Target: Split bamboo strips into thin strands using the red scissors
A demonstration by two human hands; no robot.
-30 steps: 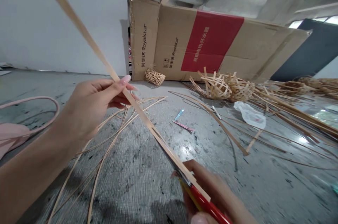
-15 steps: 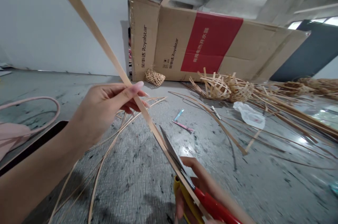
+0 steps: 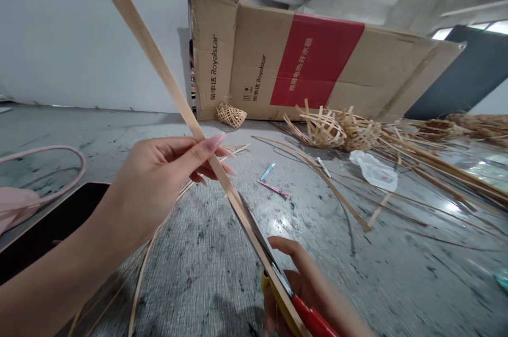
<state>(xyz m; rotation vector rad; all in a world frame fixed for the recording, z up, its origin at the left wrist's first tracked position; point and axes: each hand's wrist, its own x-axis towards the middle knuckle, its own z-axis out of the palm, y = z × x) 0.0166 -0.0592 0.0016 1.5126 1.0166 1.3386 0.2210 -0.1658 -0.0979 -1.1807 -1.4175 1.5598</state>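
The left hand (image 3: 162, 183) pinches a bamboo strip (image 3: 159, 72); the right hand (image 3: 301, 289) grips red-handled scissors (image 3: 313, 321) (blades parted along the strip), in front of a Royalstar cardboard box (image 3: 301, 62).

Scissors (image 3: 257, 236) in right hand (image 3: 301, 284): blades lay close along bamboo strip (image 3: 159, 72) at first, now spread wide, strip between them. Left hand (image 3: 166, 178) shifted toward 4 o'clock, upper end of strip swung toward 3 o'clock with it. Black flat slab (image 3: 51, 226), at frame's 9 o'clock, out of sight at first, thin sliver next, now broad area showing beside left forearm (image 3: 67, 247).
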